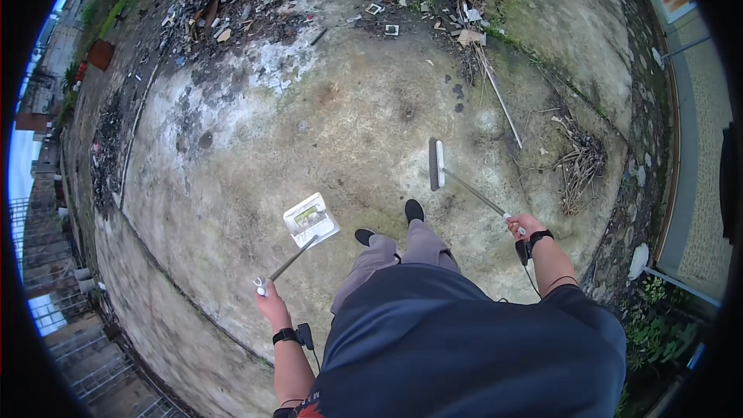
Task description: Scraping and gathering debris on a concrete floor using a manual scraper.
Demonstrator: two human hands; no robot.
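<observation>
My left hand (272, 303) is closed round the top of a long-handled dustpan. Its white pan (330, 231) lies on the concrete ahead and left of my feet, with a green and grey patch showing inside it that I cannot make out as an item or a label. In my right hand (527, 227) is the handle of a broom (472, 190). The broom's white head with dark grey bristles (434, 164) is down on the ground, ahead of my right shoe and apart from the pan.
Stained concrete (309, 135) spreads around me. A large heap of mixed rubbish (232, 0) lies at the far side, with a long thin stick (501, 98) reaching nearer. Dry twigs (579, 162) are piled at the right. A wall (700, 131) runs along the right edge.
</observation>
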